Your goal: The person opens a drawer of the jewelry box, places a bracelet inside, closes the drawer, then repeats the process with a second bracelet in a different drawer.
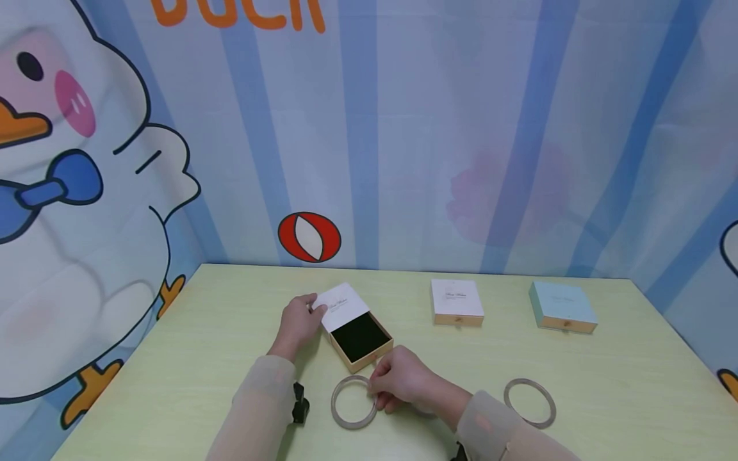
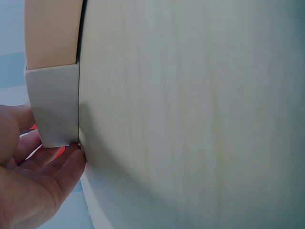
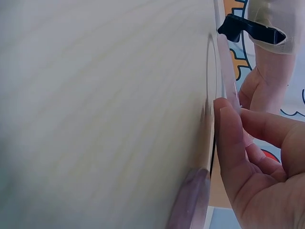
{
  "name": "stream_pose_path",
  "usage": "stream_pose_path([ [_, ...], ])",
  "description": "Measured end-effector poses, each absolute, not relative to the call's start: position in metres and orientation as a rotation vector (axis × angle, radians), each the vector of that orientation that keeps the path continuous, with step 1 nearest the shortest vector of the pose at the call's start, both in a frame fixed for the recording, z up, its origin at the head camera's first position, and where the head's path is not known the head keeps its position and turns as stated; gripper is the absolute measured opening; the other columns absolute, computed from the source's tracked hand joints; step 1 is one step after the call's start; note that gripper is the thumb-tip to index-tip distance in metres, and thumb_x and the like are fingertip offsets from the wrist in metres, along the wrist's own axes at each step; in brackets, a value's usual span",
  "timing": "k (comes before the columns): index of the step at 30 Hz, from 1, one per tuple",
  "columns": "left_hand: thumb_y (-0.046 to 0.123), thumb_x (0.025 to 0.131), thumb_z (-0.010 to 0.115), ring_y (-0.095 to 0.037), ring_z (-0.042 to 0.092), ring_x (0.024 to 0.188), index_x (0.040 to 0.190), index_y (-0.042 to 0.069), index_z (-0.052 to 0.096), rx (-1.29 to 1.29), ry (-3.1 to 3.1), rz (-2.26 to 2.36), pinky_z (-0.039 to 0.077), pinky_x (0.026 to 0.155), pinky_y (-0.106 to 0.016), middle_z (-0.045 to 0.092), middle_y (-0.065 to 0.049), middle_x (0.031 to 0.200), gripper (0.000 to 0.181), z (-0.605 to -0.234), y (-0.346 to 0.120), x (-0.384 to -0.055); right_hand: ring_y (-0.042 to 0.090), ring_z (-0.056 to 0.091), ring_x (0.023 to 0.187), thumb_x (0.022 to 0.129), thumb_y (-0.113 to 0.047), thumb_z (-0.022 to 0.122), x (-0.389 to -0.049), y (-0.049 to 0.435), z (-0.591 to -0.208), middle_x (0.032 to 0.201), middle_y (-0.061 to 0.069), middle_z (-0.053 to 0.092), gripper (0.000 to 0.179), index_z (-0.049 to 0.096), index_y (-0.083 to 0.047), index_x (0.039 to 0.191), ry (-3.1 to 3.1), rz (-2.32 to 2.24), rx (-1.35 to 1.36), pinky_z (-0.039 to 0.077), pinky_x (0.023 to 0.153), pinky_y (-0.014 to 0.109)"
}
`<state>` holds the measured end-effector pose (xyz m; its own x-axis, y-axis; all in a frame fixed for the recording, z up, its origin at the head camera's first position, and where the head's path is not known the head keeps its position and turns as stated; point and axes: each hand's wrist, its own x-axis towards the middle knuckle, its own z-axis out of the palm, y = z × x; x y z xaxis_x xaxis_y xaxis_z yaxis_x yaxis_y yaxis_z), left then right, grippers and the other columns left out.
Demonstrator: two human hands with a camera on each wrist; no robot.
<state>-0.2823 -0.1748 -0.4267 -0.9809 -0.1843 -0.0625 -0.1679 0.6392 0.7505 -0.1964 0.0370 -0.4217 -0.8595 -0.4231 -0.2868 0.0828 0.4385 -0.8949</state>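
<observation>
A white drawer box (image 1: 344, 307) lies angled on the table, its tray (image 1: 362, 338) pulled out toward the front and showing a dark lining. My left hand (image 1: 298, 325) grips the back left end of its sleeve, thumb on top; in the left wrist view the fingers curl round the sleeve's end (image 2: 53, 107). Just in front of the tray, my right hand (image 1: 403, 379) pinches a pale grey bangle (image 1: 353, 425) by its right side. That bangle (image 3: 228, 67) appears nearly edge-on in the right wrist view. The drawer is tilted toward my right hand.
Farther back stand a closed white box (image 1: 457, 301) and a closed mint-green box (image 1: 564, 305). Another bangle (image 1: 548, 424) lies at the front right, and part of one (image 1: 425, 414) shows beneath my right wrist. A patterned curtain (image 1: 403, 160) hangs behind the table.
</observation>
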Motion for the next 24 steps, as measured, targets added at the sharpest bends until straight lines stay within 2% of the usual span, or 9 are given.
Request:
stream_pose_path([
  [14, 0.021, 0.096, 0.054, -0.027, 0.051, 0.119, 0.139, -0.002, 0.044, 0.308, -2.833, -1.292, 0.041, 0.105, -0.046, 0.046, -0.021, 0.142, 0.049, -0.4258, -0.174, -0.2808, 0.009, 0.057, 0.047, 0.084, -0.002, 0.067, -0.1967, 0.0383, -0.4192, 0.058, 0.006, 0.063, 0.008, 0.068, 0.005, 0.08, 2.213, -1.402, -0.301, 0.051, 0.044, 0.022],
  [24, 0.021, 0.097, 0.054, -0.028, 0.049, 0.123, 0.139, -0.001, 0.043, 0.32, -2.841, -1.306, 0.039, 0.106, -0.047, 0.045, -0.02, 0.143, 0.049, -0.424, -0.1739, -0.2817, 0.009, 0.057, 0.046, 0.085, -0.003, 0.065, -0.2001, 0.0405, -0.4162, 0.058, 0.007, 0.064, 0.009, 0.069, 0.004, 0.08, 2.23, -1.363, -0.32, 0.053, 0.046, 0.023],
])
